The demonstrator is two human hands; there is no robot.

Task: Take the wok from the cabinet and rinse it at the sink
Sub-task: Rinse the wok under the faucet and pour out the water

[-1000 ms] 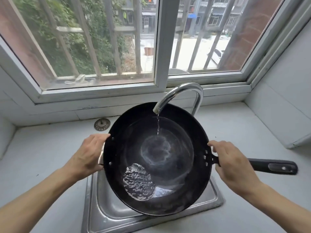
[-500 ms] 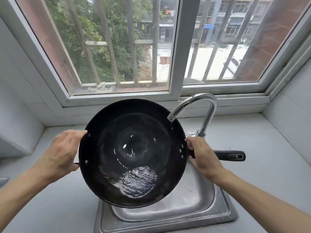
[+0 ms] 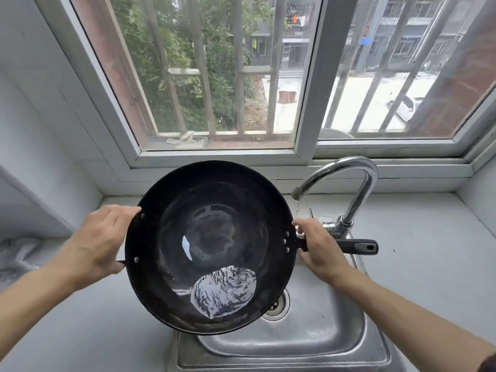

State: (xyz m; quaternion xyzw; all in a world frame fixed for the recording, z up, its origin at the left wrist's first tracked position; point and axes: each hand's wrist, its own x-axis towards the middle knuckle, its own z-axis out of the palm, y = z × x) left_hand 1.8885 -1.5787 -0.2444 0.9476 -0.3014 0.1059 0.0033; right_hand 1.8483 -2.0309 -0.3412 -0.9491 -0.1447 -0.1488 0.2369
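I hold a black wok (image 3: 214,210) tilted toward me above the left part of the steel sink (image 3: 308,342). A pool of water (image 3: 224,291) lies against its near wall. My left hand (image 3: 99,242) grips the wok's left rim by the small side handle. My right hand (image 3: 319,248) is closed around the base of the long black handle (image 3: 359,247). The chrome faucet (image 3: 349,189) stands to the right of the wok, and a thin stream falls from its spout past the rim, outside the wok.
The sink's drain (image 3: 277,307) shows just under the wok's right edge. Grey countertop (image 3: 429,251) runs on both sides. A crumpled cloth (image 3: 16,256) lies at the far left. A barred window (image 3: 241,76) stands behind the counter.
The wok has moved left, out from under the faucet stream. The water in it has gathered at the near side. Both hands keep their grips.
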